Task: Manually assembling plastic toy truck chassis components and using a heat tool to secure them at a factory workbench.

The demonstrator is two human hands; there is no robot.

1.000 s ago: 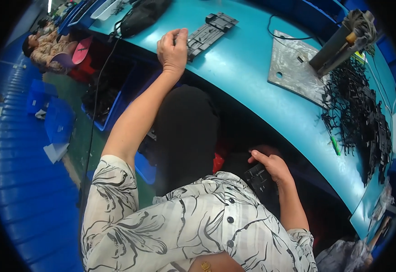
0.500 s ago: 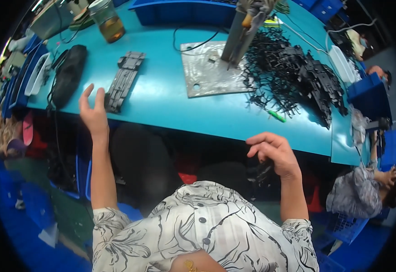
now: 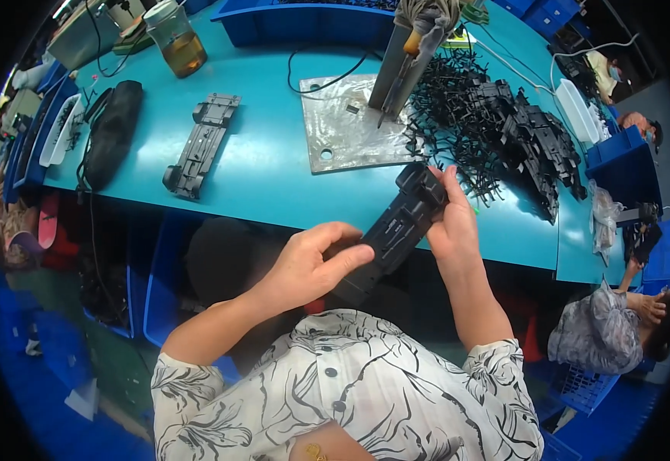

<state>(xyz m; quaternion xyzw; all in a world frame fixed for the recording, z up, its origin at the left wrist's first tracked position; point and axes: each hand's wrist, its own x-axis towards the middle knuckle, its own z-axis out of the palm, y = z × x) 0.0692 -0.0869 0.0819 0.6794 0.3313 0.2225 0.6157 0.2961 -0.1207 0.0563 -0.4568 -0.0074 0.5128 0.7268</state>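
Note:
A black plastic toy-car chassis (image 3: 396, 230) is held at a slant above the table's front edge. My right hand (image 3: 454, 219) is closed round its far end. My left hand (image 3: 321, 265) grips the near part, with thumb and fingers on its sides. On the table to the left lies a second, similar chassis (image 3: 203, 146), untouched. Just beyond the held one stands a metal plate (image 3: 321, 138) with an upright post (image 3: 396, 73) and a pointed tool tip.
At right lies a heap of thin black plastic pieces (image 3: 446, 107) beside piled black chassis parts (image 3: 534, 146). A black pouch (image 3: 116, 134) and a jar of amber liquid (image 3: 180, 48) are at left. A blue bin (image 3: 296, 29) stands behind. A person (image 3: 603, 326) sits at right.
Both hands, apart before, have come together on a black chassis in front of me. The left hand has moved right, away from the chassis on the table; the right has moved up.

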